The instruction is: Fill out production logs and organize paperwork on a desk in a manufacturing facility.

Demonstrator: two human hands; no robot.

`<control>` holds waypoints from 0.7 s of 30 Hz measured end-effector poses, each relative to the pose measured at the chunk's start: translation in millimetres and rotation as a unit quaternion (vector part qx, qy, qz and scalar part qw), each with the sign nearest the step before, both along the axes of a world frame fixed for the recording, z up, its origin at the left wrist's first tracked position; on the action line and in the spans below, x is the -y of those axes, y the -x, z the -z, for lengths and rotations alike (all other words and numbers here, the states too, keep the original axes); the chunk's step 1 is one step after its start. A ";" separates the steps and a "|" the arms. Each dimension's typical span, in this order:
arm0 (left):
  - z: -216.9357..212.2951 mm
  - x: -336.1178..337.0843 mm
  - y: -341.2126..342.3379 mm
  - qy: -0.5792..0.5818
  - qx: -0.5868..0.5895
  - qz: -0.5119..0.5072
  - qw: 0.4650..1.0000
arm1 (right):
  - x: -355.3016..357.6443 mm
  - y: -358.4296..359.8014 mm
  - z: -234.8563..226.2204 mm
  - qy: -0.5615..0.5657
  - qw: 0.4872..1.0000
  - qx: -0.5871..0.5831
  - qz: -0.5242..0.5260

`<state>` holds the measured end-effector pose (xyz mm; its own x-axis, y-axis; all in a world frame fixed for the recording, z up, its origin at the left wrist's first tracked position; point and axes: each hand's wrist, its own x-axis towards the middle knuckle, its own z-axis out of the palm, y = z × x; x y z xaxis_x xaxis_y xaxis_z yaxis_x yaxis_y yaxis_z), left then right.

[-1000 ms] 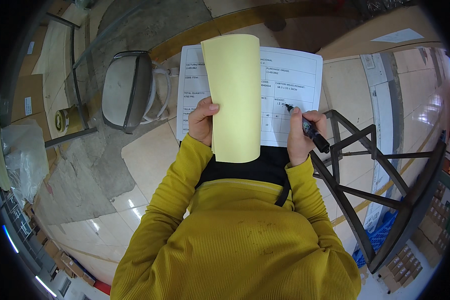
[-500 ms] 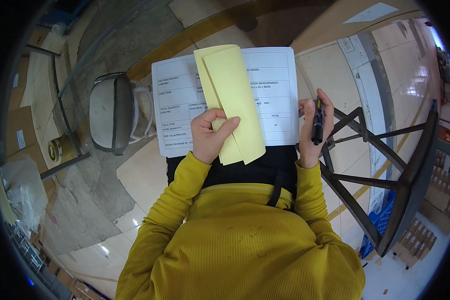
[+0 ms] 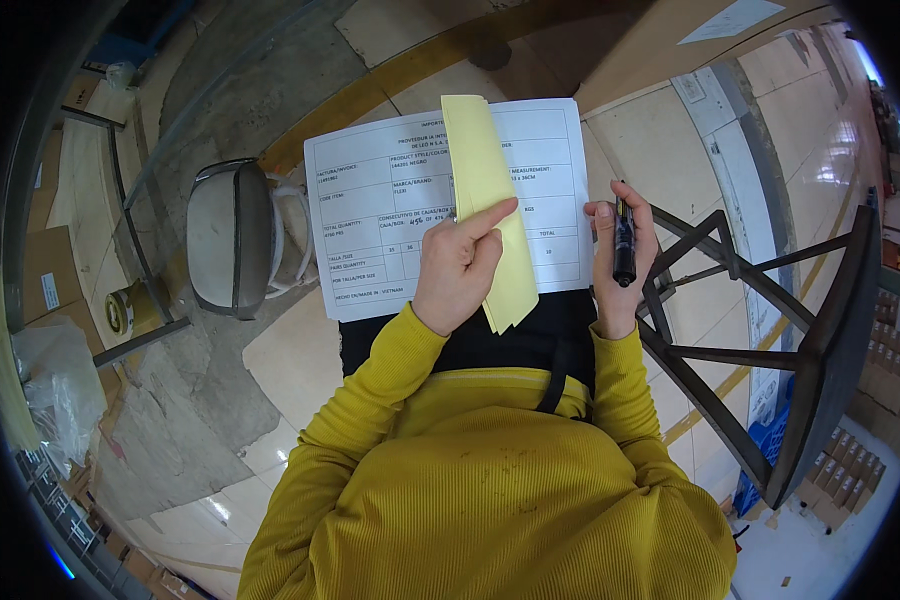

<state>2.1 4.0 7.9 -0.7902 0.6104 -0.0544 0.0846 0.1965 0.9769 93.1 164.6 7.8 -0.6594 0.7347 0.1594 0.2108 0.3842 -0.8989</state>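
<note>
A stack of white printed form sheets [image 3: 360, 230] lies on my lap. Across its middle stands a folded piece of yellow paper [image 3: 495, 220], narrow and slightly tilted, hiding part of the print. My left hand [image 3: 455, 270] is closed at the yellow paper's left edge, its index finger stretched across the paper; some of its fingertips are hidden. By the right edge of the sheets, my right hand [image 3: 625, 255] grips a black marker [image 3: 624, 240] upright between thumb and fingers. Whether the marker's cap is on, I cannot tell.
To the left stands a grey padded chair [image 3: 228, 240]. A dark metal-framed stand [image 3: 800, 370] is close by my right arm. Ahead right is a large cardboard box [image 3: 690, 50]. At far left are a roll of tape [image 3: 120, 312] and clear plastic wrap [image 3: 60, 390].
The yellow paper has folded narrower and shifted right, uncovering more print on the left. My left hand moved right and its index finger now stretches out. My right hand still holds the marker.
</note>
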 end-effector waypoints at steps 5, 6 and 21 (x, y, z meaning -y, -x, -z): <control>6.3 0.2 -0.9 -0.018 -0.001 -0.024 1.000 | 0.6 -0.9 0.1 0.016 1.000 -0.008 -0.005; 7.8 0.0 -1.4 -0.026 -0.012 -0.027 0.999 | 1.4 -0.5 -0.5 0.013 1.000 -0.003 0.002; 7.8 0.1 -1.8 -0.034 -0.006 -0.033 0.999 | -0.9 -2.4 -4.1 0.084 0.996 0.002 0.003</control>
<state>4.0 3.9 0.2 -0.8292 0.5589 -0.0053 0.0845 0.1347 0.9873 95.6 165.5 11.9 -0.6556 0.7544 0.0311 0.2167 0.2275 -0.9494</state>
